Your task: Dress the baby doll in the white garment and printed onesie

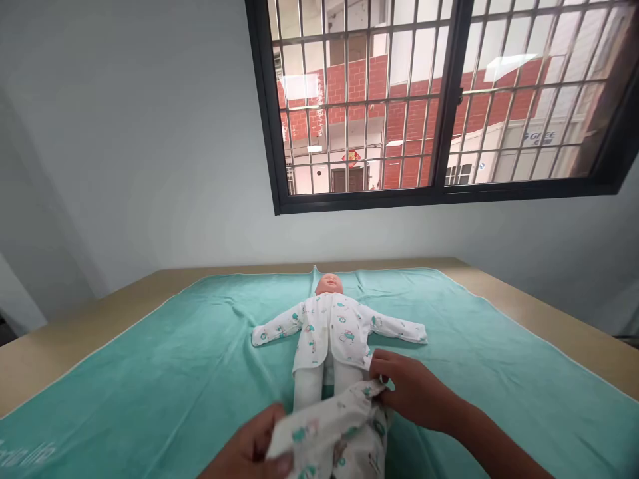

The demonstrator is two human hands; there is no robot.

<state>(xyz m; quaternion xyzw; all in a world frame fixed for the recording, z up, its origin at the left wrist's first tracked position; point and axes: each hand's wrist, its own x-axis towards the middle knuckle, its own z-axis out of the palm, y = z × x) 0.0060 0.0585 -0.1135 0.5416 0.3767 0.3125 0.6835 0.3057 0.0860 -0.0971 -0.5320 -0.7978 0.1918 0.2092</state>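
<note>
A baby doll point(329, 319) lies on its back on a teal blanket point(174, 372), arms spread, wearing a white printed top. Its bare white legs point(319, 382) point toward me. Bunched white printed trousers point(334, 436) sit over the doll's feet. My left hand point(249, 452) pinches the left edge of the trousers at the bottom of the view. My right hand point(407, 389) grips their right edge beside the doll's leg, fingers curled into the cloth.
The blanket covers most of a light wooden table point(564, 319) set against a white wall. A black-framed barred window point(439, 100) is above, with a red brick building outside. Bare blanket stretches to both sides of the doll.
</note>
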